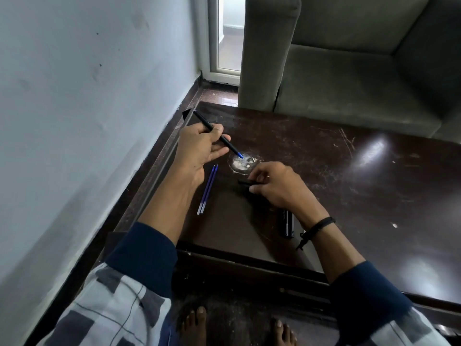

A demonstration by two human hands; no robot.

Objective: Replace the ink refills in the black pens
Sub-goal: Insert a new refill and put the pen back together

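My left hand (199,148) holds a black pen (229,144) above the dark table (349,196), its blue tip pointing down to the right. My right hand (277,186) rests on the table with its fingers curled round a small black pen piece (244,182). Two blue ink refills (207,189) lie side by side on the table between my hands. More black pens (287,223) lie under my right wrist, partly hidden.
A white worn patch (243,163) marks the tabletop just below the pen tip. A grey sofa (349,71) stands behind the table. A wall (87,96) runs close along the left edge. My bare feet (194,325) show below the table's front edge.
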